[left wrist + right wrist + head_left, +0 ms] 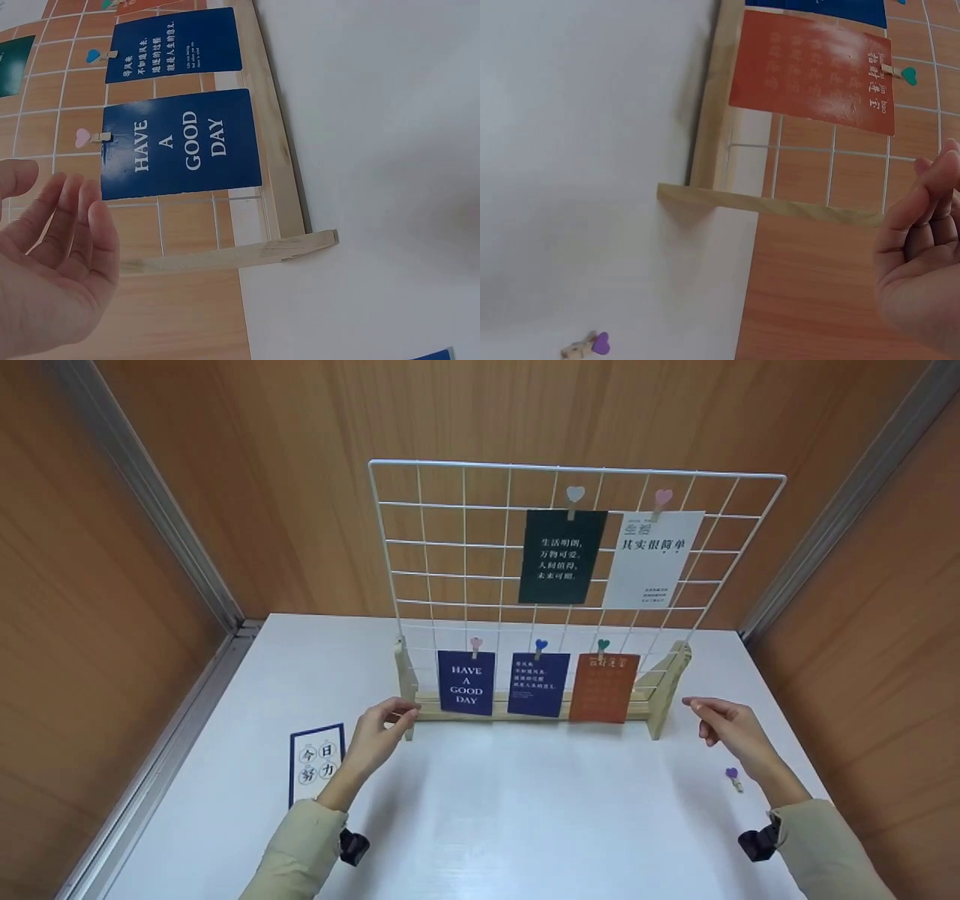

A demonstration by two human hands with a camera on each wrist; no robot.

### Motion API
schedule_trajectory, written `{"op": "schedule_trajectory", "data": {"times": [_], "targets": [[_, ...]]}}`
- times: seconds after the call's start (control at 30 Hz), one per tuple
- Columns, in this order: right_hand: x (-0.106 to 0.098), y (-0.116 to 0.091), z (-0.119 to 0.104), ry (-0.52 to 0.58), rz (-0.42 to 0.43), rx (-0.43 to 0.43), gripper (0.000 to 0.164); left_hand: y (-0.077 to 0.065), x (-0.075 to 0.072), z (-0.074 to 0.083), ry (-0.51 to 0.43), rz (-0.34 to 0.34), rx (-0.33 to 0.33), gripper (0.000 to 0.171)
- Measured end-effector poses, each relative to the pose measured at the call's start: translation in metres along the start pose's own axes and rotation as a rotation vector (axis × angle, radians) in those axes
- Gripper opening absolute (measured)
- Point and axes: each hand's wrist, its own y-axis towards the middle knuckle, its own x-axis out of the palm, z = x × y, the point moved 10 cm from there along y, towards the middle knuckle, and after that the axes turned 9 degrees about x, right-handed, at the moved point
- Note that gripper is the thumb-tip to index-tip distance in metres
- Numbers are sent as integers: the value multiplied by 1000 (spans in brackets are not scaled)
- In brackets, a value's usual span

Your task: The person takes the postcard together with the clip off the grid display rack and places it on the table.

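Note:
My left hand (382,735), fingers loosely bent and thumb apart, hovers beside the left foot of a wooden stand and holds nothing. On the other side, my right hand (739,735) is just right of the stand's right foot (666,690), fingers loosely curled with nothing visible in them. A white wire grid (577,469) rises from the stand. Its lower row has a "HAVE A GOOD DAY" card (180,146), a blue text card (538,690) and an orange card (814,71), each on a heart clip. Higher up hang a dark green card (562,559) and a white card (652,562).
A white card with a blue border (317,761) lies on the white table (525,810) at left, partly behind my left forearm. A purple heart clip (600,343) lies near my right wrist. Wood-grain panels (300,472) enclose the back and sides.

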Motion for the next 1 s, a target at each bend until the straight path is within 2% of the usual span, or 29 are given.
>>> {"op": "schedule_trajectory", "data": {"times": [0.43, 0.63, 0.87, 1.0], "targets": [[12, 2, -5, 32, -23, 27, 47, 4, 5, 4, -24, -12, 1, 17], [15, 4, -11, 36, -26, -2, 48, 7, 9, 6, -10, -20, -5, 17], [19, 5, -18, 28, -34, -11, 49, 12, 13, 14, -13, -34, 54, 19], [22, 6, -22, 27, -43, -10, 49, 15, 16, 17, -23, -39, 59, 19]]}}
